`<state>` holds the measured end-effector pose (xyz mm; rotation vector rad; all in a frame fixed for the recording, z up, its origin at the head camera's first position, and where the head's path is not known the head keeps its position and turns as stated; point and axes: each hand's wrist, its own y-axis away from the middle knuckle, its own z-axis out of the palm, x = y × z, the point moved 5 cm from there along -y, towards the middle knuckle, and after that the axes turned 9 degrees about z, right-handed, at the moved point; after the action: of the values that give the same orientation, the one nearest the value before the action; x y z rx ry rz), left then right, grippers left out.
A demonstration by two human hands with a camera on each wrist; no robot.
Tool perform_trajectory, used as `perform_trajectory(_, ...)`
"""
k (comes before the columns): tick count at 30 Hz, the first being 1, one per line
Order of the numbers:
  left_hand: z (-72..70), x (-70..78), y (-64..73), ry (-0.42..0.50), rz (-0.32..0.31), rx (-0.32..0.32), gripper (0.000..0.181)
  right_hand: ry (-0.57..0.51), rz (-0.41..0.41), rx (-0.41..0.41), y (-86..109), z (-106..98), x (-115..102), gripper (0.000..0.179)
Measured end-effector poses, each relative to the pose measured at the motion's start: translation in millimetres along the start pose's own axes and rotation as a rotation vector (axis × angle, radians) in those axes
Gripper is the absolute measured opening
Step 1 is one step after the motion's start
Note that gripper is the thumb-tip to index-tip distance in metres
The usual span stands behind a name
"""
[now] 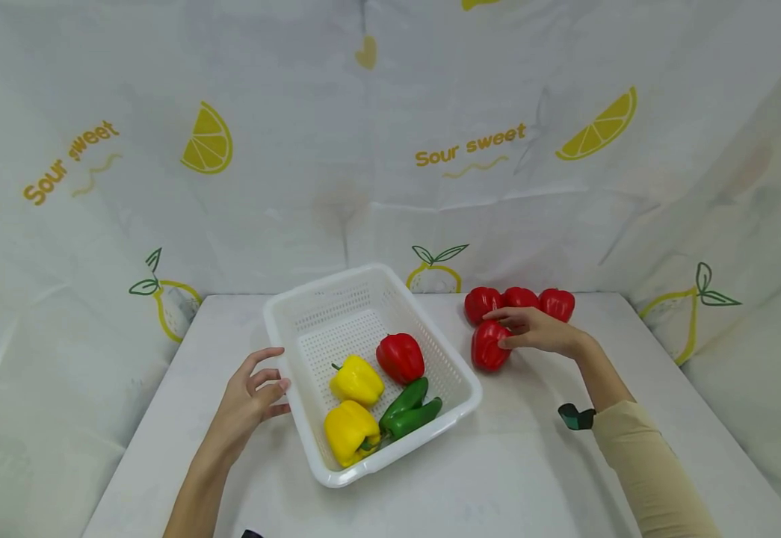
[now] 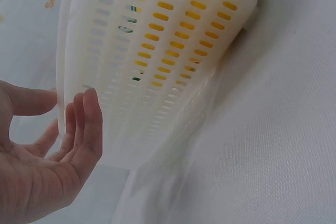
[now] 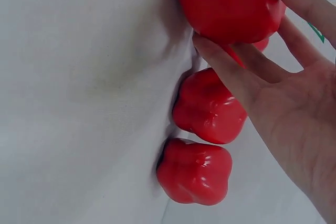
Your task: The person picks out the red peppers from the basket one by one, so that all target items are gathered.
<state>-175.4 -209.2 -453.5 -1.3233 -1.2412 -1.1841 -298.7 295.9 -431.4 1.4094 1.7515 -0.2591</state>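
Note:
A white perforated plastic basket (image 1: 430, 329) stands angled on the white table. My left hand (image 1: 255, 392) holds its left rim; in the left wrist view the thumb is at the rim and the other fingers (image 2: 93, 124) curl beneath it, against the slotted outer wall. Inside lie a red bell pepper (image 1: 400, 358), two yellow bell peppers (image 1: 356, 381) and two green peppers (image 1: 413, 418). Right of the basket, my right hand (image 1: 534, 330) grips another red bell pepper (image 1: 489, 347) between thumb and fingers. In the right wrist view, the gripped pepper (image 3: 228, 3) partly hides one behind.
Three more red bell peppers (image 1: 556, 304) sit in a row at the table's back edge, just behind my right hand. A white cloth (image 1: 309, 149) printed with lemons hangs behind and beside the table. A dark green strip (image 1: 575, 417) shows beside my right sleeve.

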Motion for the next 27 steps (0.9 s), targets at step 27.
perform_trajectory(27,0.0,-1.1,-1.6,0.002,-0.001,0.002,0.060,0.005,-0.040,0.049,-0.7,-5.8,1.7,0.061)
